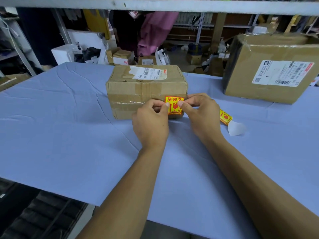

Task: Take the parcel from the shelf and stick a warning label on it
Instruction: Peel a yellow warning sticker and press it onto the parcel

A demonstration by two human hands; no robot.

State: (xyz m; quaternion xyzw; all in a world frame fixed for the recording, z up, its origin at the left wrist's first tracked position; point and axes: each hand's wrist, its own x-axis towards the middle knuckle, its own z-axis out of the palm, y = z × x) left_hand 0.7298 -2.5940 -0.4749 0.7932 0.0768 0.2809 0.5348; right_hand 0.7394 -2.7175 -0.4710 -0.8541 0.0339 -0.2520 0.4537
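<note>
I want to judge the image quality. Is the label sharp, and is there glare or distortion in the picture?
Head view: the label is sharp enough that its large characters show, its small print is not legible. Light glare lies on the tape of the parcel. The shelf bar on top is blurred. Wide-angle distortion bends the table edges.

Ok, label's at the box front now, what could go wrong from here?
1. Both hands pinch the label by its edges; it may go on creased or crooked.
2. It sits near the box's lower right corner, over wrinkled tape, so it might not stick well.
</note>
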